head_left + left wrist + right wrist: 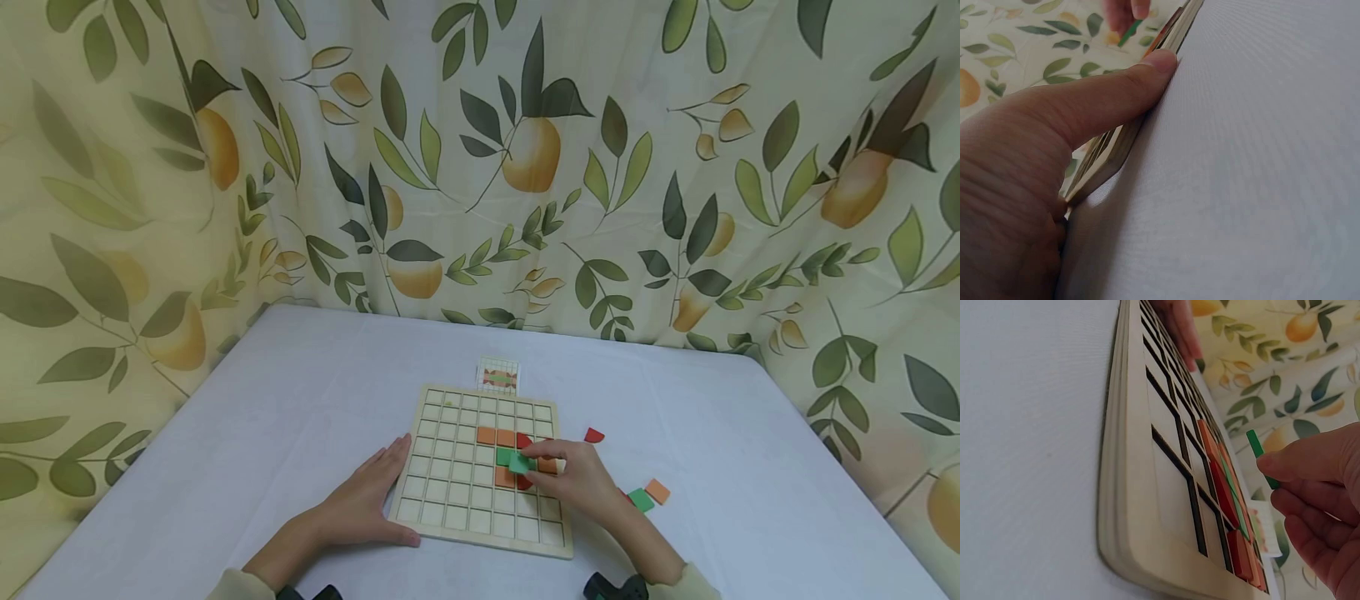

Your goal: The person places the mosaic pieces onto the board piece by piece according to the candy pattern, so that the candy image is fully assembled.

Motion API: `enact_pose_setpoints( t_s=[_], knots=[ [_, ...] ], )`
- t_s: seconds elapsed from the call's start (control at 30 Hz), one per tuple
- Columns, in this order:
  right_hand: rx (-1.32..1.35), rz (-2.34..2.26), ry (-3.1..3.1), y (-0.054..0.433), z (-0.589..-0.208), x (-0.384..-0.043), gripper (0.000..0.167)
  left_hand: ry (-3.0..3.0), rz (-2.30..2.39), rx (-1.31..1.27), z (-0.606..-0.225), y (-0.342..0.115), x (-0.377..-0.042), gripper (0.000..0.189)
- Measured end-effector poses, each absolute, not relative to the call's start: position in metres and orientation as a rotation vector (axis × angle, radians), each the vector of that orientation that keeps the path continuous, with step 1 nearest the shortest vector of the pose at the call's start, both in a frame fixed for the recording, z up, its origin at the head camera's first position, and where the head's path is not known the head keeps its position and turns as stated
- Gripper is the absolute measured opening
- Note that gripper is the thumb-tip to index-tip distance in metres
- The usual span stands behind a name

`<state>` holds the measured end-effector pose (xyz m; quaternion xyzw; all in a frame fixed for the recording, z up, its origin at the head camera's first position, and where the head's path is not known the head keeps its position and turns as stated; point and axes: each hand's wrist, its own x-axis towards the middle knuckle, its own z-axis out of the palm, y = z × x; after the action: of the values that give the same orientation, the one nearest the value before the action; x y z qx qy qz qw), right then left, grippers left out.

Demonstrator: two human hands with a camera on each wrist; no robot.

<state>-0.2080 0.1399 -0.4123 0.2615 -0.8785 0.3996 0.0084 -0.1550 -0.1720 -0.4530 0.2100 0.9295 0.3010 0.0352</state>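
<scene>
A wooden grid board [450, 518] lies on the table, with orange, red and green tiles set in some cells right of its middle. My right hand [577, 477] pinches a green square tile [519, 463] between thumb and fingers above those pieces. In the right wrist view the same green tile [1262, 459] stands on edge, apart from the board. My left hand [363, 496] rests along the board's left side, fingers straight, thumb at the front edge. The left wrist view shows that thumb [1116, 94] lying against the board's edge.
A small pattern card [498, 376] lies behind the board. Right of the board are a red rounded piece [594, 435], an orange tile [657, 491] and a green tile [641, 500]. A leaf-and-fruit curtain [480, 167] hangs along the table's back.
</scene>
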Motion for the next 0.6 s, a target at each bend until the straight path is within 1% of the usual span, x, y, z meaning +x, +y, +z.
enact_pose_setpoints(
  t_s=[0.2, 0.43, 0.6],
  knots=[
    [0.833, 1.259, -2.739, 0.132, -0.416, -0.214, 0.023, 2.857, 0.926, 0.651, -0.453, -0.172, -0.155, 0.128],
    [0.926, 1.213, -2.712, 0.126, -0.421, -0.22, 0.022, 2.863, 0.924, 0.653, -0.453, -0.171, -0.156, 0.128],
    [0.92, 1.209, -2.727, 0.121, -0.423, -0.222, 0.021, 2.868, 0.921, 0.648, -0.452, -0.172, -0.155, 0.128]
  ],
)
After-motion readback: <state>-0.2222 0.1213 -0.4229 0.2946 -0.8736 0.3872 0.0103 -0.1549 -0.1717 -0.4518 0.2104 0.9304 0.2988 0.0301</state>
